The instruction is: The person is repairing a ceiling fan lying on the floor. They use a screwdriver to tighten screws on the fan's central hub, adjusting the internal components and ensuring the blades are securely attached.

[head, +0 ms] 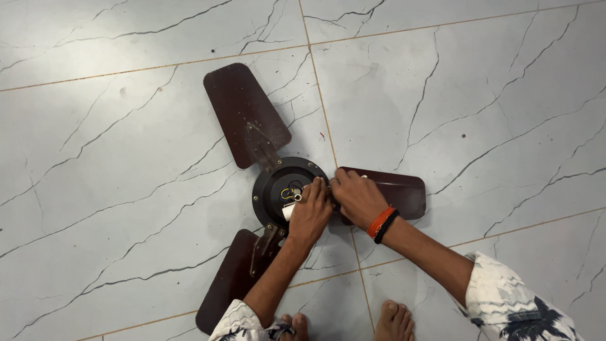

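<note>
Grey marbled tile floor (480, 95), brown 3-blade ceiling fan (278, 189) lying flat, bare feet (392, 321)

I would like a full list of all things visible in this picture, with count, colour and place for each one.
ceiling fan: one, dark brown, lying on the floor in the middle of the picture
fan blades: three, dark brown, pointing to upper left, right and lower left
motor hub: one, black, round, at the centre of the fan, with small wires showing inside
floor tiles: several, pale grey with dark veins, all around
wristbands: orange and black, on the right wrist
bare feet: two, at the bottom edge
patterned sleeves: two, white with dark print, bottom
left hand: one, on the hub's right edge
right hand: one, beside the hub, over the right blade
</note>
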